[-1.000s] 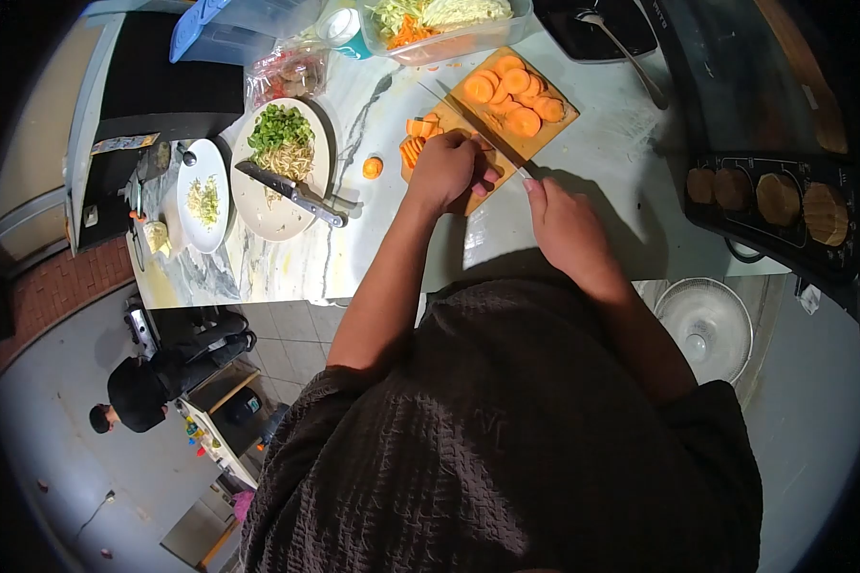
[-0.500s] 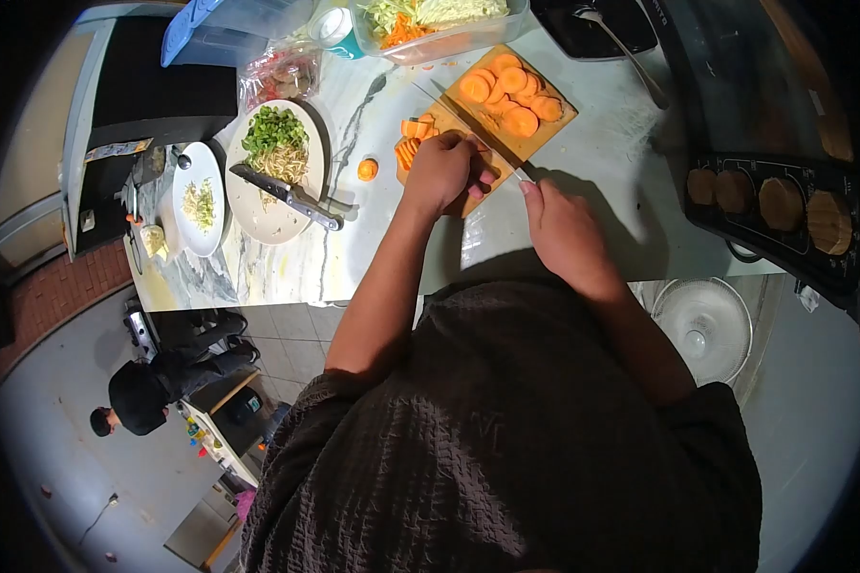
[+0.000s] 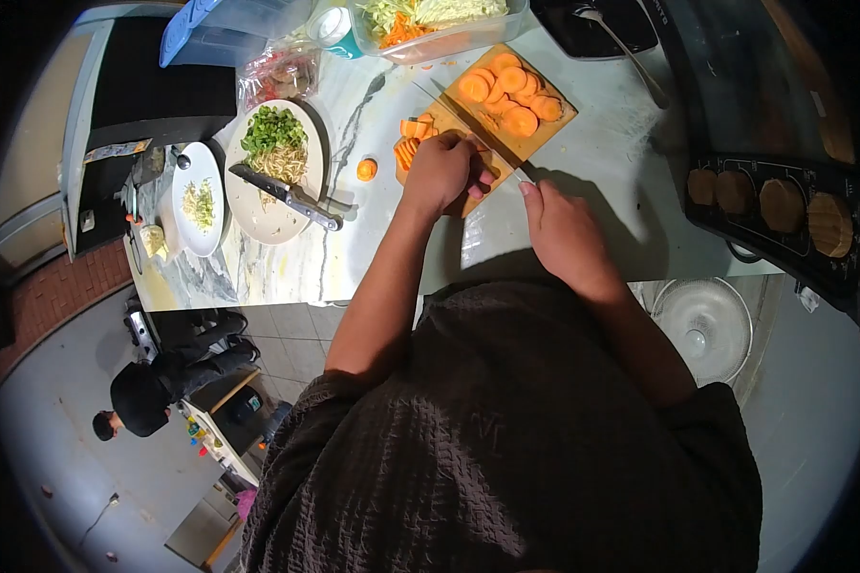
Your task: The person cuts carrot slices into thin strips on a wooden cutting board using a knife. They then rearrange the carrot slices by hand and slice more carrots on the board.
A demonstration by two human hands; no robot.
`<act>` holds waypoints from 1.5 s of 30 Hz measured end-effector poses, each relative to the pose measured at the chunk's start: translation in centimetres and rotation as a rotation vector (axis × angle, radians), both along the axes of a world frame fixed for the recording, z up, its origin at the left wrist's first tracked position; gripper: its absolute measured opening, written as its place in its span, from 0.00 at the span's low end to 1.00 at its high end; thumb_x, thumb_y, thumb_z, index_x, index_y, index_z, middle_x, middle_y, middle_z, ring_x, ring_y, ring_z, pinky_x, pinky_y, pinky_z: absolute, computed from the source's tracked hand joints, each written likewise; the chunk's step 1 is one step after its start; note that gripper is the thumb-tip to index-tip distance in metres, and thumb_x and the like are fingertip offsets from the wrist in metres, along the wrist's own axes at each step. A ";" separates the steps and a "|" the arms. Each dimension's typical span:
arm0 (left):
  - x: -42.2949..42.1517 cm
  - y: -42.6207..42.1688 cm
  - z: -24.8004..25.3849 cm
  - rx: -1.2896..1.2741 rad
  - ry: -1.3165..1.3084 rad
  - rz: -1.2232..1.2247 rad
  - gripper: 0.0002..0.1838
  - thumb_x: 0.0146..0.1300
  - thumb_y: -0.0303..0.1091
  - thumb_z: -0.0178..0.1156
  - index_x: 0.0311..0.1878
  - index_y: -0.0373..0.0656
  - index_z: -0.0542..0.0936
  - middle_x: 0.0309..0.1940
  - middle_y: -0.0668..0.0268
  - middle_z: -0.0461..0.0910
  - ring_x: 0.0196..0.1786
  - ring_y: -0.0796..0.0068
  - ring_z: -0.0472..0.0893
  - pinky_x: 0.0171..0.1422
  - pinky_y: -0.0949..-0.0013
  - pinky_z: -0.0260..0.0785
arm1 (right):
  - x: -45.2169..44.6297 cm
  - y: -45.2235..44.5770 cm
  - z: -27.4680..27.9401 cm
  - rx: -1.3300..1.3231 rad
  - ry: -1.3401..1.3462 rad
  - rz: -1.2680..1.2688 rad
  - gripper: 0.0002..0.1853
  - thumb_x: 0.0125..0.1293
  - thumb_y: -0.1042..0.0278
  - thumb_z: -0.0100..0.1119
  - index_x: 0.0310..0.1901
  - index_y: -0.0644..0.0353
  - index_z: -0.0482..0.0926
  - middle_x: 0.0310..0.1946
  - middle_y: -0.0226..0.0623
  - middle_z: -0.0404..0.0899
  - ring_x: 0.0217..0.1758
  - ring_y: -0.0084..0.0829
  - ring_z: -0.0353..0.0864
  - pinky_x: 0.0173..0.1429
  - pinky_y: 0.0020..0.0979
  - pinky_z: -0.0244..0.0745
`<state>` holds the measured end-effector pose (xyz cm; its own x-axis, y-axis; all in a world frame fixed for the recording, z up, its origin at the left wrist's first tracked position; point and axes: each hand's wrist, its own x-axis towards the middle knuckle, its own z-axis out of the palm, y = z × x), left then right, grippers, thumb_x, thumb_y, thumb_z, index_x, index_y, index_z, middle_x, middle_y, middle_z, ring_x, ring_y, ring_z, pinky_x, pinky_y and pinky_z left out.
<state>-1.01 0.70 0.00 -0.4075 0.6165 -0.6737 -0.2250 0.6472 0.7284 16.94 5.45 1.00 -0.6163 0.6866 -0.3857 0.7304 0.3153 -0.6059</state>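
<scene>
In my right hand (image 3: 566, 227) is the handle of a kitchen knife (image 3: 487, 148), its blade lying slantwise across a wooden cutting board (image 3: 535, 148). My left hand (image 3: 441, 174) is closed, fingers curled down on carrot at the board's near left side, close beside the blade. What the fingers press on is mostly hidden by the hand. Cut carrot pieces (image 3: 409, 143) lie to the left of that hand. On the far side of the blade, round carrot slices (image 3: 519, 121) are spread over the board. One carrot piece (image 3: 366, 170) sits alone on the marble counter (image 3: 373, 229).
To the left, a plate (image 3: 248, 224) holds chopped greens and sprouts, with a second knife (image 3: 301, 205) across it. Beyond it stands an oval plate (image 3: 207, 246). A clear tub (image 3: 440, 43) of shredded vegetables is at the back. A person (image 3: 143, 396) is at far left.
Both hands and the knife stay almost where they were. The person in the background has shifted slightly.
</scene>
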 end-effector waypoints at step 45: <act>0.5 0.1 0.7 0.003 0.019 0.017 0.14 0.73 0.35 0.49 0.40 0.31 0.76 0.23 0.57 0.81 0.20 0.72 0.78 0.27 0.71 0.70 | -0.8 0.3 0.5 -0.091 -0.072 -0.057 0.24 0.76 0.48 0.39 0.41 0.63 0.77 0.34 0.60 0.81 0.41 0.62 0.80 0.47 0.55 0.74</act>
